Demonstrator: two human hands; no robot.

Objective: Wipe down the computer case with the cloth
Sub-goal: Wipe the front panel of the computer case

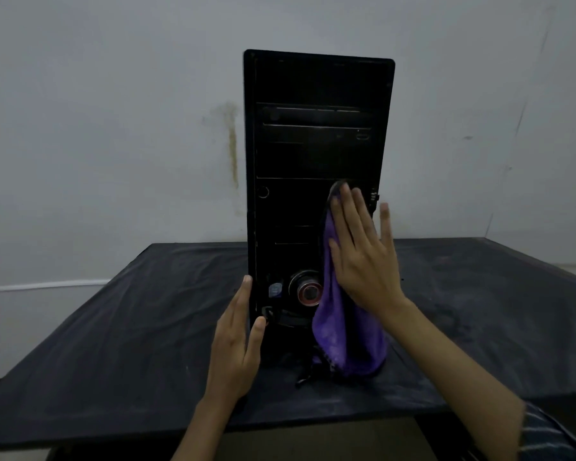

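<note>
Upright black computer case (313, 154) near table's (113, 344) far edge, long axis vertical; right hand (359, 257) flat-fingered pressing purple cloth (343, 334) against lower front, left hand (238, 341) open-fingered steadying left edge.

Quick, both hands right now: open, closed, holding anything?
Left hand: open, straight fingers bracing the computer case at its lower left edge.
Right hand: open, flat, pressing the purple cloth against the case front.

Purple cloth (343, 331), black computer case (316, 144)
</note>
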